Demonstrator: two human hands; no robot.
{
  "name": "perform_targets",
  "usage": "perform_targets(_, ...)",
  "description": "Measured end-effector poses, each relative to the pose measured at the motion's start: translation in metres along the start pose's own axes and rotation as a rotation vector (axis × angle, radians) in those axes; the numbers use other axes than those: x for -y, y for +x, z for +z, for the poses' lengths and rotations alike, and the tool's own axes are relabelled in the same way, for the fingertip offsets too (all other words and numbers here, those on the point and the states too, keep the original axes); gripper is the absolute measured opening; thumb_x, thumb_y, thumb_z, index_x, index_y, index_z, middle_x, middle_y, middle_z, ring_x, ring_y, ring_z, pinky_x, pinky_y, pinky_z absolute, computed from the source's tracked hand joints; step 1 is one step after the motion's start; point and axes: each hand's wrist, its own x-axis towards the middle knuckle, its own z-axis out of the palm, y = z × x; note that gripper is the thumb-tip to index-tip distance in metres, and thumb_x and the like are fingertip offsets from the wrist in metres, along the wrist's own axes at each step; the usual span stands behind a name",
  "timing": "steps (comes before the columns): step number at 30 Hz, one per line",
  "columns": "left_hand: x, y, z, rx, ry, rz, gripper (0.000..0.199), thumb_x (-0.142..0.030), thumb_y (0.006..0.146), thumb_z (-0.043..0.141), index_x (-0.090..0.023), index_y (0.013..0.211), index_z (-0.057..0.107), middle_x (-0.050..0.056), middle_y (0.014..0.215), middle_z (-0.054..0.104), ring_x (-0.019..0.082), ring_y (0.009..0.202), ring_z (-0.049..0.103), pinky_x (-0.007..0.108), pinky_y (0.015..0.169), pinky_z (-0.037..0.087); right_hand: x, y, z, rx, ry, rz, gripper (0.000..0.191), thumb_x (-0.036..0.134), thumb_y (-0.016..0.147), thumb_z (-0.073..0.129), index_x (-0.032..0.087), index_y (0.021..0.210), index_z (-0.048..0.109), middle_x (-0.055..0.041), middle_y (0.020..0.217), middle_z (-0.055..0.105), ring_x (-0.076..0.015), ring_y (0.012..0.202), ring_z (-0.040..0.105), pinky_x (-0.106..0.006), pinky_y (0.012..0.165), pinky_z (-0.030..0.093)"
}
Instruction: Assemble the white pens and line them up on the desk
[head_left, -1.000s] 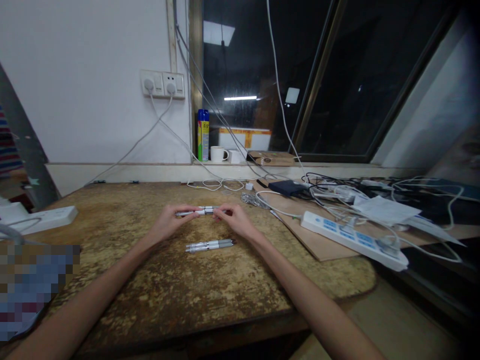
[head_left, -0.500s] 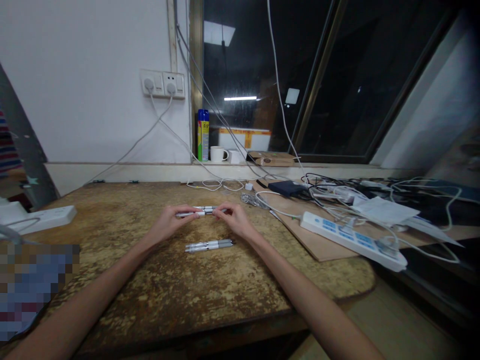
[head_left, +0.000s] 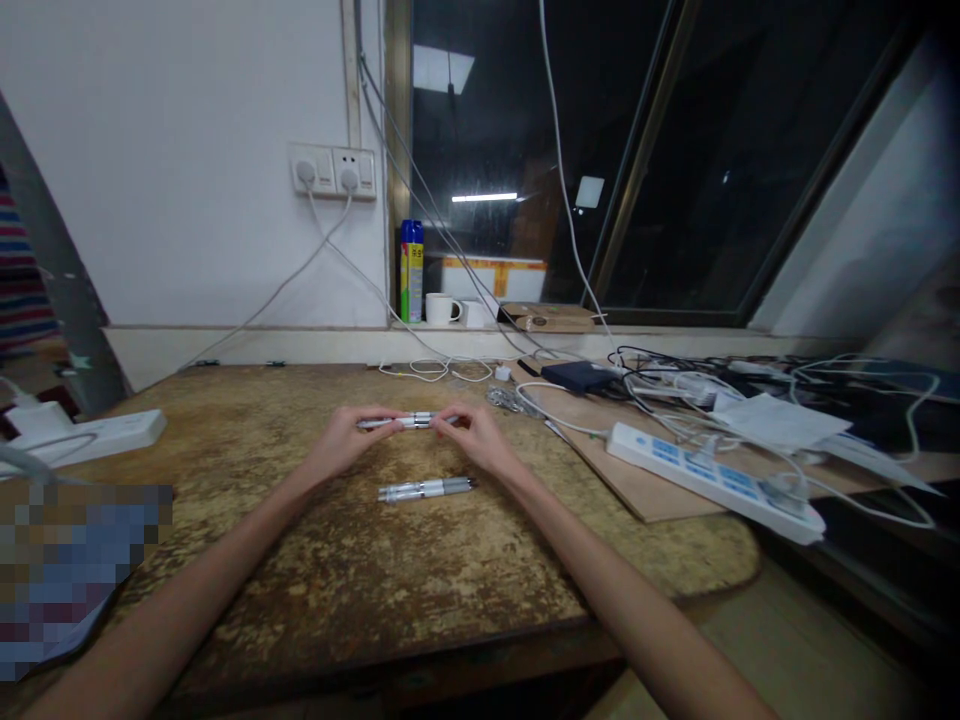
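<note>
My left hand (head_left: 351,437) pinches the left end of a white and grey pen (head_left: 417,422) between thumb and fingers. At the pen's other end, my right hand (head_left: 475,438) has its thumb and fingertips closed on it. The pen lies level, low over the worn wooden table (head_left: 337,560). A second pen seems to lie right against it on the far side, though the fingers hide both ends. Closer to me, a few similar pens (head_left: 427,489) with clear, white and grey parts rest side by side on the wood, touching neither hand.
A white power strip (head_left: 712,480) sits on a brown board (head_left: 592,460) at the right, with tangled cables and papers behind it. Another power strip (head_left: 112,440) is at the left. Crumpled clear plastic (head_left: 510,401) lies beyond my right hand. A spray can (head_left: 412,272) and mug (head_left: 442,308) stand on the sill.
The held pen has come closer to the one behind it, so the two now look nearly merged. The whole view has shifted slightly. The nearer pens stay where they were on the table.
</note>
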Motion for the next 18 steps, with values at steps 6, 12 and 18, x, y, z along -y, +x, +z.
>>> perform_targets(6, 0.0020, -0.0010, 0.0006, 0.013, 0.010, 0.004, 0.039, -0.050, 0.088, 0.064, -0.021, 0.110, 0.078, 0.007, 0.111, 0.077, 0.027, 0.102, 0.070, 0.034, 0.089, 0.052, -0.0015, -0.0016, 0.0007, 0.044, 0.016, 0.010, 0.032, 0.046, 0.089, 0.064, 0.017, 0.079, 0.074, -0.0045, 0.080, 0.071, -0.0174, 0.076, 0.061, -0.028, 0.072, 0.045)
perform_targets(12, 0.0054, -0.0008, 0.0028, 0.031, 0.023, 0.018, 0.041, -0.051, 0.088, 0.064, -0.020, 0.110, 0.078, 0.007, 0.112, 0.077, 0.027, 0.103, 0.070, 0.033, 0.091, 0.052, -0.0047, -0.0012, -0.0013, 0.083, 0.075, 0.019, 0.036, 0.049, 0.091, 0.061, 0.018, 0.080, 0.075, -0.0049, 0.083, 0.072, -0.0184, 0.079, 0.063, -0.029, 0.075, 0.046)
perform_targets(18, 0.0080, -0.0004, 0.0027, 0.015, 0.006, -0.003, 0.041, -0.052, 0.087, 0.065, -0.020, 0.110, 0.078, 0.007, 0.113, 0.077, 0.027, 0.104, 0.070, 0.034, 0.092, 0.051, -0.0002, -0.0030, -0.0003, 0.099, 0.065, 0.049, 0.037, 0.050, 0.090, 0.063, 0.017, 0.079, 0.076, -0.0048, 0.082, 0.073, -0.0183, 0.078, 0.063, -0.028, 0.074, 0.045)
